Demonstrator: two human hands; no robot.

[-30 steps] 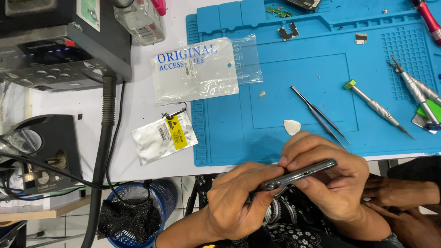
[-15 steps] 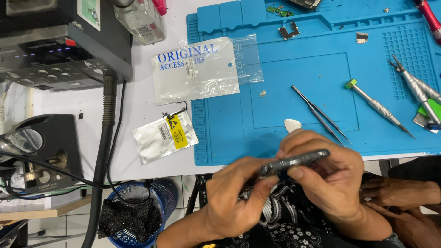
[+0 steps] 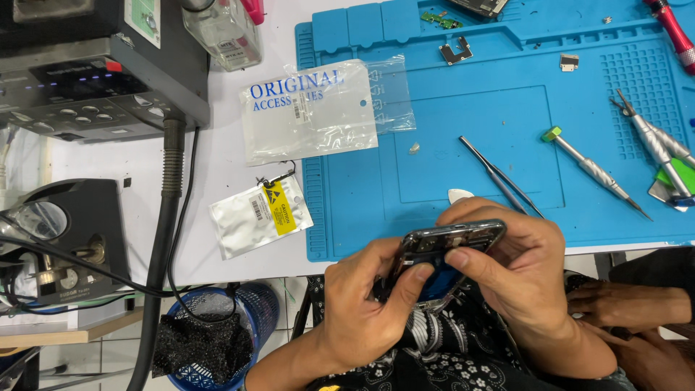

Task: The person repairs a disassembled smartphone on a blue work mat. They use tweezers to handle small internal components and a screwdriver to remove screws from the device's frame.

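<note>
dark phone frame (image 3: 445, 250) sits clamped between our left hand (image 3: 362, 304) and right hand (image 3: 517, 271), just off the blue mat (image 3: 478, 166)'s near edge, above our lap. we judge we're pressing or prying its inside; next calls for steady thumb pressure. tweezers (image 3: 499, 177) and white table (image 3: 217, 181) lie beyond.
</note>
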